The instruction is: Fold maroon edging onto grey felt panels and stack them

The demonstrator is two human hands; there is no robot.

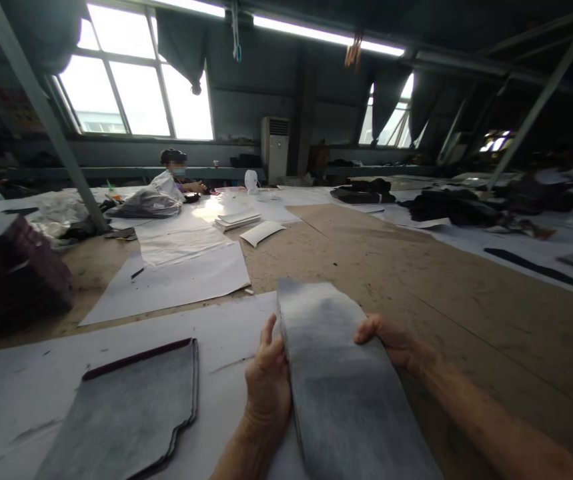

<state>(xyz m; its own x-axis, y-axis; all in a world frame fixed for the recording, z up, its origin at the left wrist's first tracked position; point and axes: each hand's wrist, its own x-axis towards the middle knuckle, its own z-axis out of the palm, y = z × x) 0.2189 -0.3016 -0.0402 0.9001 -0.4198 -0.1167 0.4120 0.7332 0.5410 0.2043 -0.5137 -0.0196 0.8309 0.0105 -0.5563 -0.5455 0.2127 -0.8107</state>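
Observation:
A stack of grey cut fabric pieces (pixel 333 373) stands tilted in front of me, its long face towards me. My left hand (pixel 269 380) is wrapped against the stack's left edge, with the thumb pointing up and the other fingers partly hidden behind it. On the right edge, my right hand (pixel 383 337) grips the stack, its thumb on the near face. The stack's lower end runs out of view. To the left, another pile of grey fabric pieces (pixel 131 407) with a dark maroon edge and a notched corner lies flat on white paper (pixel 226 333).
A tall dark stack of fabric (pixel 16 273) stands at the left, near a slanted metal post (pixel 46 113). Farther back are white cards (pixel 239 219), plastic-wrapped goods (pixel 149 203) and a small white fan (pixel 251 181). A person (pixel 179 175) sits across the table (pixel 366 247). Dark cloth (pixel 456 205) lies right.

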